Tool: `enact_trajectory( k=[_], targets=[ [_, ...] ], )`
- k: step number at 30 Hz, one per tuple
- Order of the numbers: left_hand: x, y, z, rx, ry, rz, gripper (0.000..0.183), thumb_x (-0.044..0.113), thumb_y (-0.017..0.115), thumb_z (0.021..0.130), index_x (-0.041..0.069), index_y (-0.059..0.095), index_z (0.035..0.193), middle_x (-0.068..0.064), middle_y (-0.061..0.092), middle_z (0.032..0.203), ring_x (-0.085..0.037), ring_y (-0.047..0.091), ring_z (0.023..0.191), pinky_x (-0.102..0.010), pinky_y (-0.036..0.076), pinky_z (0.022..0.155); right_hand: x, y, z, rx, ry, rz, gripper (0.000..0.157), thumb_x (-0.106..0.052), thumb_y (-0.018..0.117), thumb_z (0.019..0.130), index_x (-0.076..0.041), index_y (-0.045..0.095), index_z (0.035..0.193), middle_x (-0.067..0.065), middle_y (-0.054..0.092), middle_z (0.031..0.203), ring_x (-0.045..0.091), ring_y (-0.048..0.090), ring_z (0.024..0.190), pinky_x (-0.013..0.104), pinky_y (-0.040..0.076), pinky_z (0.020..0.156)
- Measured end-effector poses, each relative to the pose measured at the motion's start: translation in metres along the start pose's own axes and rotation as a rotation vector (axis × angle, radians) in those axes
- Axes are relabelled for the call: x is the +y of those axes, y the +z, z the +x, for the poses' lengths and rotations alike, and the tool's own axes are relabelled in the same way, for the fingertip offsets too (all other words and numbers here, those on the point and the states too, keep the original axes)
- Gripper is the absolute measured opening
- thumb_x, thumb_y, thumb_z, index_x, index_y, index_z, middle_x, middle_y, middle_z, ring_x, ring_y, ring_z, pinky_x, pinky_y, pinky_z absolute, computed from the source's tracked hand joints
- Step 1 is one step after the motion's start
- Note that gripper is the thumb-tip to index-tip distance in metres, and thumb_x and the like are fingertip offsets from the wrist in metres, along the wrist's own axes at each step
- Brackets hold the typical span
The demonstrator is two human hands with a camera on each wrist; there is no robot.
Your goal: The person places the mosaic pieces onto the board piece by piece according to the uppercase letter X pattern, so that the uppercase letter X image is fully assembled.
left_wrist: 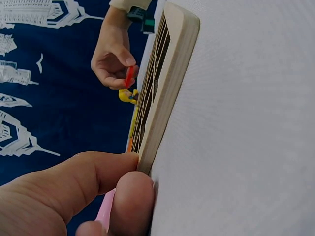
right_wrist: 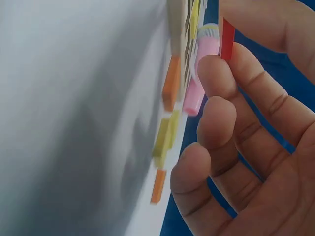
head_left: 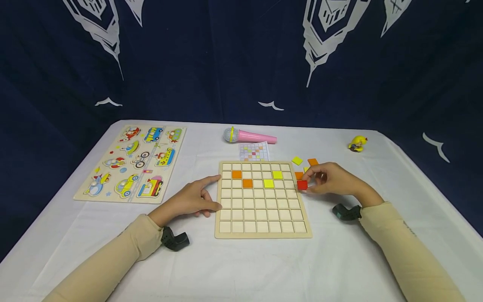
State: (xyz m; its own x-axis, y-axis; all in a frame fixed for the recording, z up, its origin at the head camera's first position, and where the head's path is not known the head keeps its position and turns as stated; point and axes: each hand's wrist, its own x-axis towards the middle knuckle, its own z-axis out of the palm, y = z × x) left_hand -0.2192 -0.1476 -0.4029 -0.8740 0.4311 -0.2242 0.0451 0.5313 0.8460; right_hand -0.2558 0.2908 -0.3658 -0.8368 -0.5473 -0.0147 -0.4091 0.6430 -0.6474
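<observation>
A wooden grid board [head_left: 250, 215] lies flat on the white table. Two orange tiles [head_left: 247, 183] and two yellow tiles [head_left: 268, 183] sit in cells of its upper rows. My left hand [head_left: 190, 198] touches the board's left edge, index finger and thumb spread apart along it. Between thumb and fingers, my right hand [head_left: 333, 179] pinches a red square tile [head_left: 302, 185] at the board's right edge; the right wrist view shows the red tile [right_wrist: 227, 39] edge-on, raised. Loose orange tiles [head_left: 312, 162] and yellow tiles [head_left: 297, 160] lie beside the board, partly behind the right hand.
Behind the board lie a printed color-grid card [head_left: 254, 151] and a pink toy microphone [head_left: 256, 137]. A wooden vehicle puzzle [head_left: 126, 170] is on the left of the table. Toward the back right stands a small yellow duck figure [head_left: 357, 144]. A dark blue curtain [head_left: 226, 63] hangs behind.
</observation>
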Motion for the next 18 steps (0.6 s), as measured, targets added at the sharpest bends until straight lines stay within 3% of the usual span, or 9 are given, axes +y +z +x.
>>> enact_trajectory(
  k=[12, 18],
  targets=[
    [0.001, 0.001, 0.000, -0.002, -0.005, -0.020, 0.096, 0.017, 0.087, 0.089, 0.008, 0.035, 0.169, -0.005, 0.071, 0.073, -0.011, 0.063, 0.056, -0.024, 0.045, 0.051, -0.018, 0.012, 0.010, -0.008, -0.109, 0.004, 0.021, -0.002, 0.088, 0.084, -0.007, 0.079, 0.103, -0.002, 0.064, 0.086, 0.012, 0.052, 0.071, 0.026, 0.044, 0.065],
    [0.002, 0.001, 0.000, -0.002, 0.000, -0.009, 0.096, 0.017, 0.087, 0.089, 0.007, 0.035, 0.169, -0.005, 0.071, 0.073, -0.011, 0.062, 0.055, -0.024, 0.045, 0.051, -0.024, 0.016, 0.019, -0.038, -0.108, 0.017, 0.020, -0.002, 0.088, 0.085, -0.006, 0.078, 0.102, 0.000, 0.064, 0.086, 0.013, 0.050, 0.069, 0.026, 0.041, 0.064]
  ],
)
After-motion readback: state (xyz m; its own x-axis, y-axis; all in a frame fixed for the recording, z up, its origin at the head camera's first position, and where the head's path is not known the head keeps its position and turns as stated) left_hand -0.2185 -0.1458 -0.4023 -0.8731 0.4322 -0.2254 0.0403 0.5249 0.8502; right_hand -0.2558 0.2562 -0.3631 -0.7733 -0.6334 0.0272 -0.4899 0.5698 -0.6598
